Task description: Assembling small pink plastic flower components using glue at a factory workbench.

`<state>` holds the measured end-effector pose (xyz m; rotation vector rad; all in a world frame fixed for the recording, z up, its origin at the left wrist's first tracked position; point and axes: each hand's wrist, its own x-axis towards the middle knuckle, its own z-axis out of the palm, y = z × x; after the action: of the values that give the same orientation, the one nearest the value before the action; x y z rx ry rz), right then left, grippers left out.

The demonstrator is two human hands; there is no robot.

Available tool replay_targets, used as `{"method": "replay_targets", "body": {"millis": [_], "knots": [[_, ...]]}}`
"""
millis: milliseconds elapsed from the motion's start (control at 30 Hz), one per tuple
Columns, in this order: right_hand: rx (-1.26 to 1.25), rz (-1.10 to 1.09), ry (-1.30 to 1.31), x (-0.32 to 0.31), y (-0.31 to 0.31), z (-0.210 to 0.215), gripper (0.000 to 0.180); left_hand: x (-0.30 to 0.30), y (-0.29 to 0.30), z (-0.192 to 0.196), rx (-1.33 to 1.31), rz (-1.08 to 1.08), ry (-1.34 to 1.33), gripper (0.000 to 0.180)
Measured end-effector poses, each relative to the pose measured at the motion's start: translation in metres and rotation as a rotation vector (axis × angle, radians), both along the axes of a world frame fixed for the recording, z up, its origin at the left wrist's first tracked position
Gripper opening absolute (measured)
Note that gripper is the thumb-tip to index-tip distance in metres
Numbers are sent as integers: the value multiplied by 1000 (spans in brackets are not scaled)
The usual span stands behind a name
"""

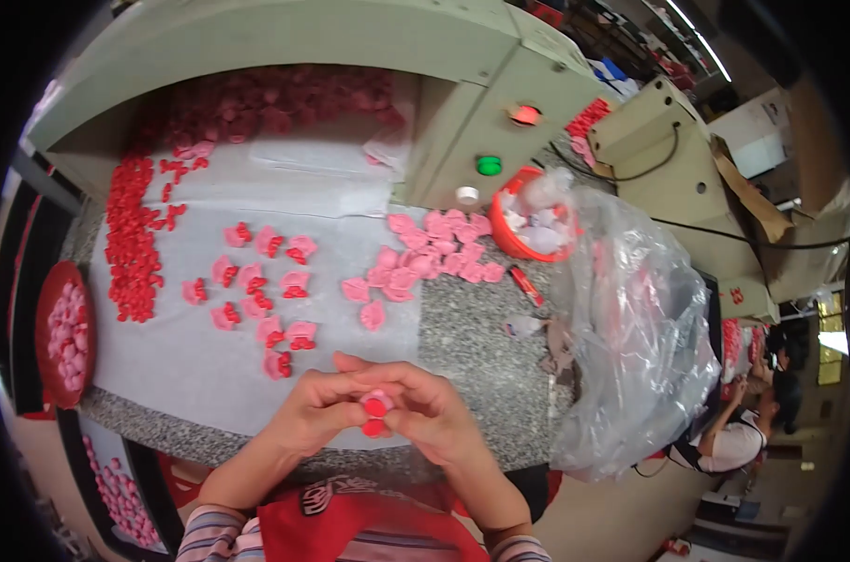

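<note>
Close to the table's front edge, my left hand (324,405) and my right hand (431,408) meet with fingertips pinched on a small pink and red molded piece (376,406). The fingers cover part of it, and its exact kind does not show. Just ahead of my hands, several pink pieces joined with red parts (253,277) lie spread on a white sheet (350,361). Loose pink petal-like pieces (402,279) are heaped to their right. Many small red pieces (130,239) form a band on the left.
A pale green machine housing (303,33) spans the back, with pink pieces beneath. On its right side are a lit red button (525,115) and a green one (488,166). A red basket (506,239), clear plastic bag (631,347), and red bowl (43,328) flank the sheet. Another person (734,436) sits right.
</note>
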<state>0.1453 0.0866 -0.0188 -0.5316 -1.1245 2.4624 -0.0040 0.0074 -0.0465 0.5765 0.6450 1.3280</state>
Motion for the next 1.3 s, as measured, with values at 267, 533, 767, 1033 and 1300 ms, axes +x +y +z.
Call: {"method": "replay_targets", "body": {"millis": [267,533,767,1033,1300], "knots": [[-17,-27,55,2,5,2,47,-3,14,21,-122,-179,-274,41],[44,-60,5,3,7,1,60,-6,13,9,-132,-229,-400,43],[271,70,64,11,14,-6,37,-2,8,0,-155,-178,-429,36],[318,62,-10,7,8,-1,29,-4,1,-8,-157,-142,-430,33],[332,40,-74,14,18,5,31,4,14,-1,-127,-108,-368,36]]}}
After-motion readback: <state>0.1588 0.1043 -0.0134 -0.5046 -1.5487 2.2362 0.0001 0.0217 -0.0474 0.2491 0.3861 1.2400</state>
